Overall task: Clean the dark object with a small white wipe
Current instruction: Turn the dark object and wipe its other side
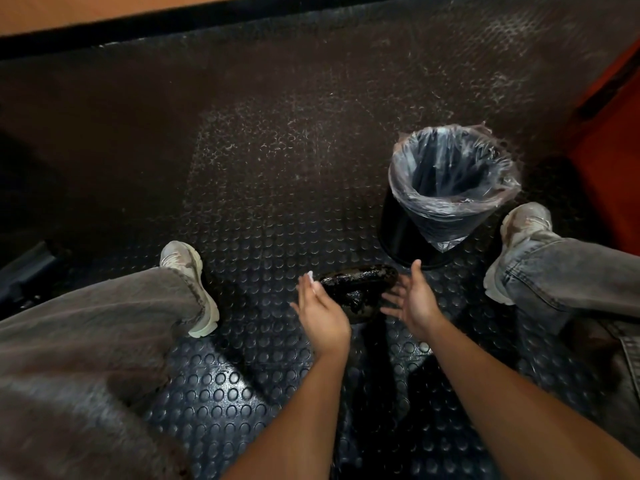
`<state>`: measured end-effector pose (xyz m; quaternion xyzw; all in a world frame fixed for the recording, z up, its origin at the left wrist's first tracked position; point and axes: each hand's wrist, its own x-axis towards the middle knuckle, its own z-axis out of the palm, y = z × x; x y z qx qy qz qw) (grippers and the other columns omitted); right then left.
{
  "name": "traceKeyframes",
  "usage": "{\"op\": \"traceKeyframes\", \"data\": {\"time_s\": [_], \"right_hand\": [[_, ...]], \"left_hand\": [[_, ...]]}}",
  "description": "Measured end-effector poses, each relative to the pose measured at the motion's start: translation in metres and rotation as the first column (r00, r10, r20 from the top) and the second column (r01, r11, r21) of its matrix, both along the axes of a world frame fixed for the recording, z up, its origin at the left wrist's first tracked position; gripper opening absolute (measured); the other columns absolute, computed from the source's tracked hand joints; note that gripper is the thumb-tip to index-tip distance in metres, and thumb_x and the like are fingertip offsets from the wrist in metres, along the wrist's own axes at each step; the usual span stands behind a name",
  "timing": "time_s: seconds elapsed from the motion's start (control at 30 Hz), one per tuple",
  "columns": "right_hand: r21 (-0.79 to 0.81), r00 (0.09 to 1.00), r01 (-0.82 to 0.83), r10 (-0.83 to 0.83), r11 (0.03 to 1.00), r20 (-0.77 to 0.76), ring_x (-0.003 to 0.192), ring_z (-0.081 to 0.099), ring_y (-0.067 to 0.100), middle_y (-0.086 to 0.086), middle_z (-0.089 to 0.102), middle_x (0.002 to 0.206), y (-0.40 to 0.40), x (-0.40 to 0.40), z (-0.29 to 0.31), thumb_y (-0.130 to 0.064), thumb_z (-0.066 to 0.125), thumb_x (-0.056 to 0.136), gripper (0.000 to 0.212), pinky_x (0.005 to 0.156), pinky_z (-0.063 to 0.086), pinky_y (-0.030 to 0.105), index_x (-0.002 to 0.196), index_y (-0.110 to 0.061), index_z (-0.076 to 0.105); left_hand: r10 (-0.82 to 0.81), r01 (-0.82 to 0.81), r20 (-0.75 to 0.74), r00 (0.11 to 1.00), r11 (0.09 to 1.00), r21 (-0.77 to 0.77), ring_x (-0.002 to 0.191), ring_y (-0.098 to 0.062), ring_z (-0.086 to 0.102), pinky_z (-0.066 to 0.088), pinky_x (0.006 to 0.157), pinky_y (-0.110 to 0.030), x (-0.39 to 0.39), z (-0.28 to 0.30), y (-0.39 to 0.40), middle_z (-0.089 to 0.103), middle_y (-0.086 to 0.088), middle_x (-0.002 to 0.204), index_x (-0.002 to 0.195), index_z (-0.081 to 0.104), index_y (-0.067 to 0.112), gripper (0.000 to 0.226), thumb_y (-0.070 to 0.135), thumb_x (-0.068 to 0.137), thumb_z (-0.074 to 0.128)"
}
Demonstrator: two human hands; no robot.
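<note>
A dark, glossy, oblong object (358, 287) with pale smears on its top lies on the studded rubber floor between my feet. My left hand (320, 311) is at its left end, fingers nearly straight, with a small white wipe (310, 276) showing at the fingertips; how the fingers hold it is hard to make out. My right hand (414, 301) is at the object's right end with fingers spread and straight, holding nothing. The near part of the object is hidden behind my left hand.
A black waste bin (401, 237) lined with a clear plastic bag (450, 178) stands just beyond the object to the right. My legs in grey jeans and pale sneakers (194, 285) (519, 244) flank the spot. An orange surface (609, 174) borders the far right.
</note>
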<state>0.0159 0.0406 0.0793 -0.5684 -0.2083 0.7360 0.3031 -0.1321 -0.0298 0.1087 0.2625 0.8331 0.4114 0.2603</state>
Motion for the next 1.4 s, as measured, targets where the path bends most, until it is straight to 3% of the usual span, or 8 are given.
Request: {"op": "traceKeyframes", "data": {"time_s": [0.2, 0.37, 0.53, 0.63, 0.8, 1.17, 1.27, 1.4], "right_hand": [[-0.001, 1.0, 0.01, -0.01, 1.0, -0.005, 0.126, 0.052, 0.032, 0.015, 0.051, 0.147, 0.0, -0.002, 0.0, -0.077, 0.021, 0.095, 0.085, 0.098, 0.047, 0.052, 0.149, -0.016, 0.044], [-0.007, 1.0, 0.005, -0.005, 1.0, 0.006, 0.135, 0.048, 0.035, 0.017, 0.047, 0.149, 0.0, -0.001, 0.001, -0.076, 0.019, 0.095, 0.088, 0.108, 0.041, 0.06, 0.153, -0.013, 0.037], [-0.002, 1.0, -0.003, 0.003, 1.0, 0.009, 0.133, 0.049, 0.035, 0.017, 0.048, 0.15, 0.0, -0.001, 0.001, -0.076, 0.019, 0.095, 0.087, 0.107, 0.043, 0.059, 0.153, -0.013, 0.038], [-0.001, 1.0, 0.001, -0.001, 1.0, 0.017, 0.134, 0.049, 0.035, 0.016, 0.048, 0.149, 0.0, 0.0, -0.001, -0.075, 0.02, 0.095, 0.087, 0.108, 0.042, 0.058, 0.153, -0.012, 0.037], [0.006, 0.999, -0.016, 0.016, 1.0, 0.028, 0.129, 0.052, 0.032, 0.013, 0.054, 0.145, -0.002, -0.001, 0.0, -0.08, 0.022, 0.092, 0.074, 0.099, 0.048, 0.053, 0.13, -0.027, 0.059], [0.001, 1.0, 0.006, -0.006, 1.0, 0.016, 0.133, 0.049, 0.035, 0.017, 0.043, 0.154, -0.001, -0.001, 0.001, -0.077, 0.021, 0.094, 0.088, 0.106, 0.044, 0.058, 0.153, -0.015, 0.038], [-0.007, 1.0, 0.017, -0.017, 1.0, 0.024, 0.133, 0.05, 0.035, 0.017, 0.044, 0.152, 0.0, -0.001, 0.001, -0.075, 0.02, 0.095, 0.086, 0.106, 0.044, 0.058, 0.152, -0.014, 0.039], [0.009, 0.999, -0.009, 0.009, 1.0, 0.037, 0.126, 0.054, 0.032, 0.013, 0.058, 0.14, -0.002, -0.002, 0.003, -0.074, 0.02, 0.096, 0.072, 0.098, 0.048, 0.052, 0.128, -0.023, 0.061]], "left_hand": [[-0.556, 0.587, -0.392, 0.733, 0.808, -0.05, 0.154, -0.007, 0.002, -0.008, 0.126, -0.041, 0.012, -0.004, -0.002, 0.028, 0.003, 0.163, 0.156, 0.033, 0.014, 0.056, 0.039, 0.109, 0.016], [-0.297, 0.311, -0.231, 0.926, 0.95, 0.026, 0.154, -0.006, 0.0, -0.004, 0.127, -0.039, 0.003, -0.023, -0.034, 0.014, 0.009, 0.165, 0.158, 0.02, 0.023, 0.051, 0.035, 0.109, 0.026], [0.039, -0.041, 0.072, 0.997, 0.999, 0.02, 0.151, -0.029, 0.026, 0.022, 0.124, -0.048, -0.003, -0.007, -0.008, 0.038, -0.005, 0.159, 0.153, 0.041, 0.018, 0.052, 0.04, 0.108, 0.026], [-0.182, 0.183, -0.139, 0.973, 0.983, -0.005, 0.153, -0.019, 0.019, 0.007, 0.127, -0.041, -0.001, 0.001, 0.01, 0.04, -0.002, 0.158, 0.148, 0.048, 0.013, 0.047, 0.032, 0.11, 0.028], [-0.626, 0.647, -0.409, 0.664, 0.755, -0.107, 0.155, -0.008, 0.002, -0.008, 0.126, -0.047, 0.017, -0.001, 0.008, 0.031, 0.003, 0.162, 0.154, 0.037, 0.013, 0.052, 0.037, 0.11, 0.025], [-0.004, 0.002, 0.036, 0.999, 0.999, 0.035, 0.155, -0.023, 0.008, 0.003, 0.127, -0.037, 0.004, 0.0, -0.006, 0.024, -0.003, 0.165, 0.156, 0.033, 0.014, 0.053, 0.036, 0.109, 0.024], [-0.173, 0.175, -0.169, 0.97, 0.985, -0.004, 0.154, -0.017, 0.013, 0.002, 0.127, -0.04, 0.003, 0.001, 0.011, 0.033, -0.006, 0.161, 0.15, 0.043, 0.008, 0.051, 0.033, 0.11, 0.024], [-0.598, 0.59, -0.41, 0.689, 0.791, -0.163, 0.154, -0.013, 0.001, -0.01, 0.125, -0.047, 0.015, -0.001, 0.019, 0.028, -0.002, 0.163, 0.152, 0.039, 0.009, 0.056, 0.038, 0.109, 0.017]]}}
